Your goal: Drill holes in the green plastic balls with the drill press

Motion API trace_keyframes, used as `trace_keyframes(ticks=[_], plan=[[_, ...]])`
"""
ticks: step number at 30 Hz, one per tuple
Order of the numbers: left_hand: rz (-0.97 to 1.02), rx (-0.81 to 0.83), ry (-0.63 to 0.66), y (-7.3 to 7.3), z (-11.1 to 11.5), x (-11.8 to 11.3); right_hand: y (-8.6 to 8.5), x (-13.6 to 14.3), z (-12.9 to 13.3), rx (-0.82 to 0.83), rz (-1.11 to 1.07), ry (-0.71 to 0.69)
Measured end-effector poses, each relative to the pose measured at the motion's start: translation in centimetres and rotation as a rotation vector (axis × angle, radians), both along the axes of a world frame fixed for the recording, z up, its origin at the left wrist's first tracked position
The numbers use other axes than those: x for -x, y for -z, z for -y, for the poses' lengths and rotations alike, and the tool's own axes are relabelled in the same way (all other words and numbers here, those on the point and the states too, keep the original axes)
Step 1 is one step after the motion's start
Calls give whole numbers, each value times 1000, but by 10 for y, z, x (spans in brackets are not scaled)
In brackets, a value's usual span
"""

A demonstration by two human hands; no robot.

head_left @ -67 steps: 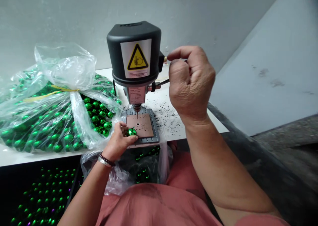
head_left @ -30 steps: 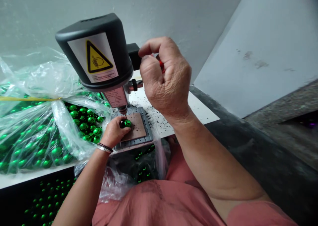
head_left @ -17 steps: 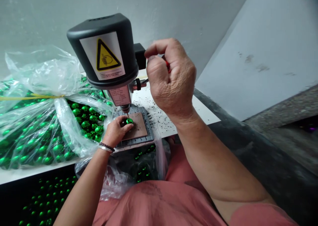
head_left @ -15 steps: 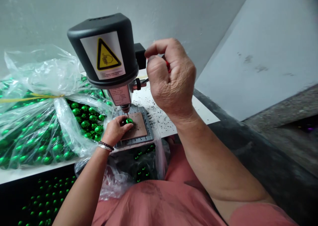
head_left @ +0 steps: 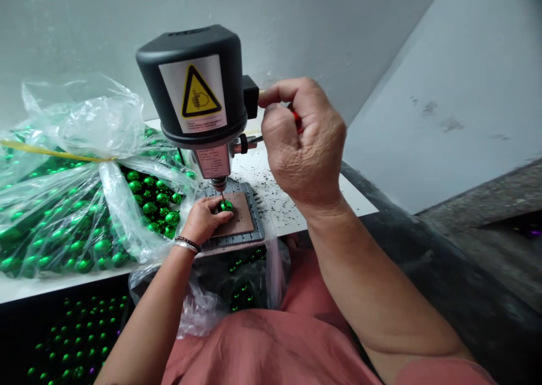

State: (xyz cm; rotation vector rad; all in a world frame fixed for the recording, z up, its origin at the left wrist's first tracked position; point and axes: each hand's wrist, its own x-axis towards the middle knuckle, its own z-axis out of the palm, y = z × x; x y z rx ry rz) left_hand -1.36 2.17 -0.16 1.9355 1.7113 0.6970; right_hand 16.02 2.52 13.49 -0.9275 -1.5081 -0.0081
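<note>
A shiny green ball [head_left: 226,206] rests on a brown square board [head_left: 242,213], pinched between the thumb and fingers of my left hand [head_left: 205,220]. Directly over it, the thin bit [head_left: 223,195] of a small drill press [head_left: 150,83] points down at the ball; whether the tip has gone in is too small to tell. My right hand [head_left: 304,142] is raised beside the machine, closed around the red knob [head_left: 298,121] of its lever, which is mostly covered by my fingers. The knob shows only in part.
On the left a clear plastic bag [head_left: 80,114], bound with a yellow tie [head_left: 55,152], is full of green balls [head_left: 161,198]. Dark shavings lie across the white table [head_left: 288,201]. More green balls [head_left: 80,337] sit below the table edge, and plastic sheeting [head_left: 195,306] hangs at its front.
The view has shifted, so the drill press and both hands appear farther right. My right hand sits slightly lower against the machine. Both hands keep their holds.
</note>
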Motion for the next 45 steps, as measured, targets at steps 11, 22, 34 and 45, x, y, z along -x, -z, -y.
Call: trace_keyframes(ticks=[11,22,34,45], plan=[[-61,-26,18,6,0,3,40,-1,13,-81,122,155],[-67,-67,50,10,-1,5,63,-1,9,-237,134,199],[-32,-54,12,10,1,3,79,3,10,-268,133,227],[52,-90,43,8,7,1,15,7,-3,-149,14,184]])
